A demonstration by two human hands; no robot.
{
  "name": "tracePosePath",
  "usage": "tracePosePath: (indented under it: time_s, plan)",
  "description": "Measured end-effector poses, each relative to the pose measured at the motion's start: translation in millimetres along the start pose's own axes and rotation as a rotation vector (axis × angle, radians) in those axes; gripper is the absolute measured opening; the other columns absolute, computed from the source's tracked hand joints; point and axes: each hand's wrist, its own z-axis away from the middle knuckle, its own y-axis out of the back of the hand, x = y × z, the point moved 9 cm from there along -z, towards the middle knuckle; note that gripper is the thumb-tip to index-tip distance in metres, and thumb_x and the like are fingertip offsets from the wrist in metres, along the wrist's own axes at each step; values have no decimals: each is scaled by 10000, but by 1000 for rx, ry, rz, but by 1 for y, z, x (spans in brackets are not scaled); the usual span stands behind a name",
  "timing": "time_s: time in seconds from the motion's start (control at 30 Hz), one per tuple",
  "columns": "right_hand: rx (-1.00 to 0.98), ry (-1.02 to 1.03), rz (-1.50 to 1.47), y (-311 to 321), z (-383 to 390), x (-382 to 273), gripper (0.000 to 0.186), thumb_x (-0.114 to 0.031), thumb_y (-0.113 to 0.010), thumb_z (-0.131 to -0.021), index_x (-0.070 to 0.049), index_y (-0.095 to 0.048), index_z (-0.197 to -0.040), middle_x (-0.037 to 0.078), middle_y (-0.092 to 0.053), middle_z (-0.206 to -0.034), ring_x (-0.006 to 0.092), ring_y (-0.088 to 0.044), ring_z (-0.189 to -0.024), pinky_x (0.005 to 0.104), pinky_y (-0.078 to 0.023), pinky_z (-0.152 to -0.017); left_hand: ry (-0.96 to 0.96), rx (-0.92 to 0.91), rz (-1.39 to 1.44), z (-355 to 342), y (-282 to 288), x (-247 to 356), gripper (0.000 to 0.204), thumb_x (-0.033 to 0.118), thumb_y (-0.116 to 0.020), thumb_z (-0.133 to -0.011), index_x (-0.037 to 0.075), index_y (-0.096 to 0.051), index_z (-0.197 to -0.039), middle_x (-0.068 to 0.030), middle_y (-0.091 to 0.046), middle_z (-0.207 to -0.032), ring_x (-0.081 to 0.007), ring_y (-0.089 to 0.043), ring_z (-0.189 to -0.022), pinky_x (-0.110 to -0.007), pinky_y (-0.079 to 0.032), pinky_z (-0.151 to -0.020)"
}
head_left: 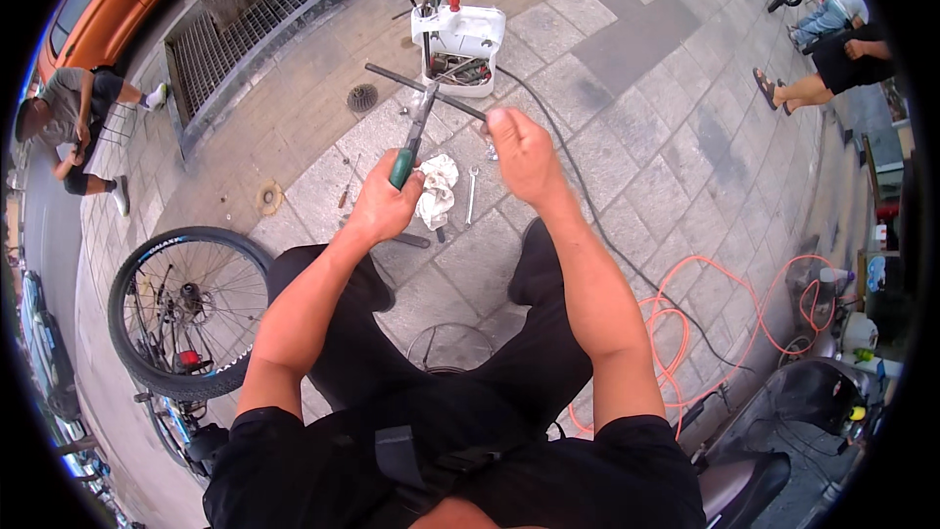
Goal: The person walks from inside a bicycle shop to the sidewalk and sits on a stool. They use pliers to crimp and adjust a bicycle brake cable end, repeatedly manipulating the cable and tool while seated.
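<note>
My left hand (385, 204) is closed round the green handle of a metal hand tool (402, 167) that looks like pliers; its silver end points away from me. My right hand (527, 159) grips the near right end of a long thin dark bar (406, 79). The bar slants up to the left and crosses the pliers' tip; whether they touch I cannot tell. Beneath my hands a crumpled white rag (437, 190) lies on the paving beside a silver wrench (473, 195). A dark flat tool (399, 235) rests close to my left foot.
A white toolbox (470, 29) stands open ahead, near a sprocket cassette (362, 98). At my left lies a bicycle wheel (192, 299). An orange hose (676, 333) and a dark cable (587, 198) run along my right. People (73, 127) are at far left and right.
</note>
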Motion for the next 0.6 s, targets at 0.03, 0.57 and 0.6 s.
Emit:
tracePosePath:
  time_s: [0.03,0.57,0.6]
  plan:
    - [-43,-152,-150,-5,-2,13,496,-452,-525,-1084,21,-653,-1003,69,-536,-633,167,-539,-540,311,-416,-530,3,7,3,-3,2,2,206,179,-652,-973,33,-611,-1113,-106,-634,-881,-227,-616,-830,-384,-508,-794]
    - [-127,-236,-438,-30,-10,14,757,-667,-429,-1053,0,-653,-771,13,-520,-586,103,-454,-475,275,-371,-466,87,36,16,-5,27,10,236,161,-638,-967,58,-594,-1175,-151,-668,-943,-324,-671,-905,-432,-517,-839]
    - [-23,-155,-295,-17,-12,12,755,-665,-434,-1053,0,-649,-764,6,-507,-583,98,-446,-473,274,-369,-462,110,18,27,-5,26,12,235,160,-637,-968,57,-594,-1174,-151,-668,-946,-323,-672,-906,-432,-516,-839]
